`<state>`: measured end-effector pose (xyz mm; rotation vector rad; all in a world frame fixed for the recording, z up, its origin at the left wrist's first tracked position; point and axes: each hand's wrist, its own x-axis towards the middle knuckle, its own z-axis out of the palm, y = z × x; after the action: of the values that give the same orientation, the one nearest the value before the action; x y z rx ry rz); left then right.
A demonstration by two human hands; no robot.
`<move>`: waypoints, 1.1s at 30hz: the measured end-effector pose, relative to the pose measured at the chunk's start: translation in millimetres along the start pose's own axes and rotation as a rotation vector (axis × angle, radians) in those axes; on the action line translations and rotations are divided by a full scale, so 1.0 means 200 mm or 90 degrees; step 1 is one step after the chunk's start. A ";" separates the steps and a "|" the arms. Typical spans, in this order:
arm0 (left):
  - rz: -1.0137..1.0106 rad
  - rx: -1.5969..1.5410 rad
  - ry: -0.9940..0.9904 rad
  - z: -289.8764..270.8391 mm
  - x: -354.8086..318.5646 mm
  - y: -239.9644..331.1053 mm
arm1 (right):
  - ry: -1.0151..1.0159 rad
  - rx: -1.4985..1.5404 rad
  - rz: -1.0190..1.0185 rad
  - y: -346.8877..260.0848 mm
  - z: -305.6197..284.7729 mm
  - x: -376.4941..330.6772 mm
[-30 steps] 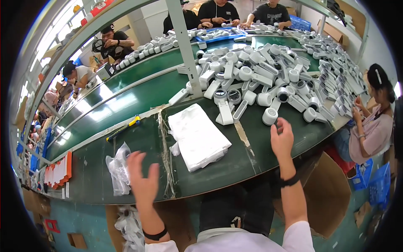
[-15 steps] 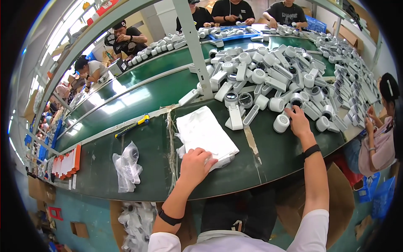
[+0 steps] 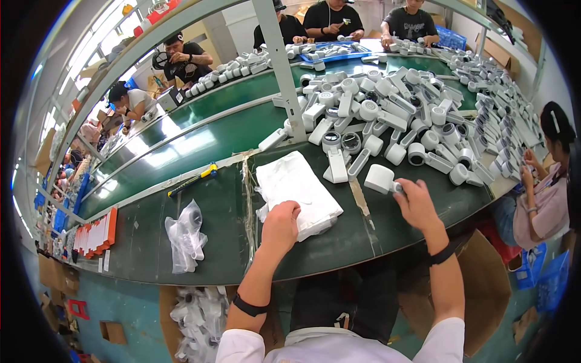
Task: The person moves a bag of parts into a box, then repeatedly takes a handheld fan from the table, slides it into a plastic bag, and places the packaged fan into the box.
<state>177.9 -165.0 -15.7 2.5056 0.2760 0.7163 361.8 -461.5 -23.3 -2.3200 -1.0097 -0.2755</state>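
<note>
A stack of thin white plastic bags (image 3: 296,187) lies on the green table in front of me. Over its near left edge is my left hand (image 3: 279,228), fingers curled together; whether they pinch a bag cannot be made out. To the right, my right hand (image 3: 419,204) grips the narrow end of a white handheld fan (image 3: 380,179), its thick, rounded head pointing left, just in front of the pile. Many similar white fans (image 3: 393,118) with round grilled or dark-faced heads are heaped beyond it. A bagged fan (image 3: 186,237) lies left of the stack.
A yellow-and-black tool (image 3: 192,179) lies at the far left, and orange-edged cards (image 3: 97,233) stand left. A metal post (image 3: 279,66) rises beyond the bags. Below are a carton of bagged fans (image 3: 200,320) and another carton (image 3: 484,284). Other people work across and at right.
My right hand has drawn a fan out of the heap, toward me and left. My left hand has shifted slightly up the bag stack, with its fingers curling in.
</note>
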 end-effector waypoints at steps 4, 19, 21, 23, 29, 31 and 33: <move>-0.071 -0.134 0.016 -0.01 -0.01 0.03 | 0.027 0.353 0.091 -0.23 0.05 -0.15; -0.131 -0.354 -0.014 -0.09 -0.10 0.16 | -0.291 0.688 0.226 -0.68 0.16 -0.42; -0.144 -0.375 -0.037 -0.10 -0.12 0.15 | -0.307 0.671 0.258 -0.74 0.10 -0.39; -0.165 -0.446 -0.066 -0.10 -0.15 0.14 | -0.325 0.643 0.269 -0.76 0.06 -0.35; -0.192 -0.477 -0.110 -0.14 -0.13 0.17 | -0.380 0.616 0.248 -0.68 0.12 -0.26; -0.134 -0.451 -0.089 -0.14 -0.13 0.13 | -0.394 0.624 0.247 -0.69 0.13 -0.23; -0.086 -0.416 -0.054 -0.18 -0.15 0.10 | -0.382 0.602 0.296 -0.75 0.15 -0.19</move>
<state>134.2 -177.3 7.1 1.8707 0.1462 0.5334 225.4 -385.4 2.1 -1.6551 -0.5938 0.9334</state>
